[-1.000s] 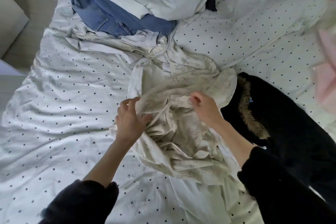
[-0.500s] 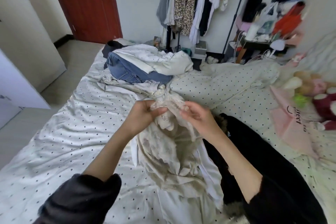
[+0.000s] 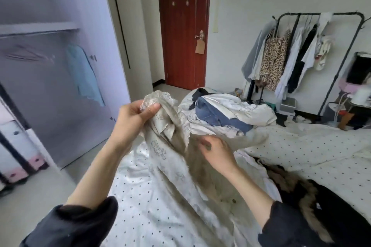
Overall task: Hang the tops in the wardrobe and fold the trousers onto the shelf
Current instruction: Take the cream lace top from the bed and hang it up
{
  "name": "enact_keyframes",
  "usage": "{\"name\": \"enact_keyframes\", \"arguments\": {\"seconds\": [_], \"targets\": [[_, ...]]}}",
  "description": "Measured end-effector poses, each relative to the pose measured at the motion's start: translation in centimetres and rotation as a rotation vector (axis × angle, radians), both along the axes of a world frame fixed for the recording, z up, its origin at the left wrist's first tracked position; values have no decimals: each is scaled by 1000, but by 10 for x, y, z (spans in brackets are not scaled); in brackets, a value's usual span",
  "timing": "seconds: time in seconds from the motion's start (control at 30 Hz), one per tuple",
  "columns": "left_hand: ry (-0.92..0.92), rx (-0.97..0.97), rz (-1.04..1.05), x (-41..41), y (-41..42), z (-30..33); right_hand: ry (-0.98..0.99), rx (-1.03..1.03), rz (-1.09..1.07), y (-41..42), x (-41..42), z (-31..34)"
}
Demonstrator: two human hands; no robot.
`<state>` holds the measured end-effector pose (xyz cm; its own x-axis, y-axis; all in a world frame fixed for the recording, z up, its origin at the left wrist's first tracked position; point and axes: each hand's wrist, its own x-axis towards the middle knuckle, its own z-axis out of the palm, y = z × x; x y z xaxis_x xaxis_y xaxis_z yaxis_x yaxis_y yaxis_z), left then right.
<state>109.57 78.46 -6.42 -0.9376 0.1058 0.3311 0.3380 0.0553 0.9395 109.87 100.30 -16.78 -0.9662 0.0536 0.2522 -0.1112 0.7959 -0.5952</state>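
Beige lace-trimmed top, lying crumpled on the bed a second ago, now lifted clear by its collar, pinched in the left hand, the right hand gripping its body, ready for the open wardrobe.

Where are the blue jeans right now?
In the head view, the blue jeans lie on the bed, right of centre, under a white garment, beyond the right hand.
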Motion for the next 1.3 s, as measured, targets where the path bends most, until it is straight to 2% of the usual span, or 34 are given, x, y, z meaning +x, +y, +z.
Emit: {"name": "enact_keyframes", "arguments": {"seconds": [0.13,0.2,0.33,0.47,0.67,0.83,1.0,1.2,1.3], "targets": [[46,-17,110,10,-85,23,0,-400,211,-79,3,31],[34,-97,158,14,-130,22,-12,-503,368,-131,3,50],[-10,-278,186,19,-208,15,-89,-528,534,-242,-2,65],[-19,-400,263,10,-296,13,-116,-486,577,-331,-27,70],[-80,-428,366,-13,-407,10,-65,-440,594,-422,-89,99],[-88,-426,431,-36,-474,15,-168,-476,716,-486,-126,126],[77,-494,689,-76,-534,16,-233,-466,813,-557,-178,158],[261,-618,644,-134,-576,10,-342,-583,904,-623,-254,160],[294,-705,637,-174,-592,18,-416,-654,905,-645,-295,160]]}}
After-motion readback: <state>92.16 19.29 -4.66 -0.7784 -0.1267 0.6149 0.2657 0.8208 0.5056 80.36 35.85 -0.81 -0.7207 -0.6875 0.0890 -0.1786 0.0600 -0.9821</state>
